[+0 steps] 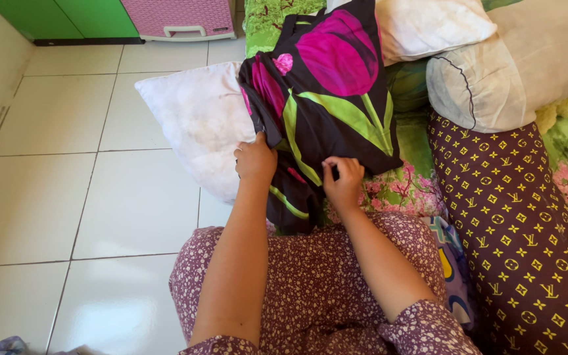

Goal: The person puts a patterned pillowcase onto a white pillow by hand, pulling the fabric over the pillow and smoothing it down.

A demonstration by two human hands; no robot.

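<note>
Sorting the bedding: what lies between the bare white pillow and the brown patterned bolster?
In the head view, the dark tulip pillowcase, gripped by both hands, and green floral bedding.

A home bedroom: pillows [198, 118], floral bedding [415, 184], tiled floor [67, 197]
</note>
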